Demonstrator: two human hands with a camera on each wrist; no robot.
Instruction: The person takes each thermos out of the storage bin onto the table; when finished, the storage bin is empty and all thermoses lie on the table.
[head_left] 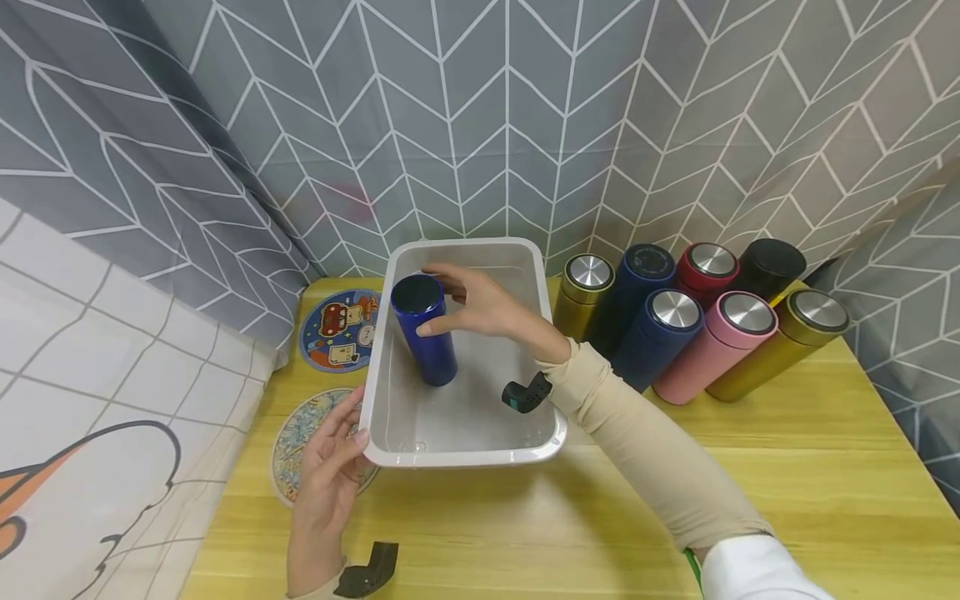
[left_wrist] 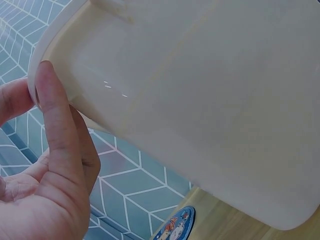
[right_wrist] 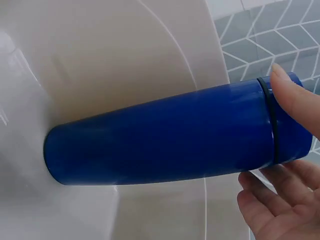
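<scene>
A tall blue thermos bottle (head_left: 435, 350) with a dark top stands upright inside a light grey plastic bin (head_left: 405, 458), near its left wall. My right hand (head_left: 483, 304) holds the bottle around its upper end. In the right wrist view, the thumb lies on the cap of the blue thermos bottle (right_wrist: 165, 135), while the fingers curve along the opposite side. At the bin's near left corner, my left hand (head_left: 330, 458) grips the rim. The left wrist view has that hand (left_wrist: 62, 160) pinching the edge of the bin (left_wrist: 200, 100) between thumb and fingers.
Several thermos bottles stand right of the bin, among them a pink one (head_left: 720, 350), a dark blue one (head_left: 656, 342) and a gold one (head_left: 780, 350). Two round mats (head_left: 330, 337) lie to the left on the wooden table (head_left: 465, 525). A patterned grey curtain (head_left: 480, 125) hangs behind.
</scene>
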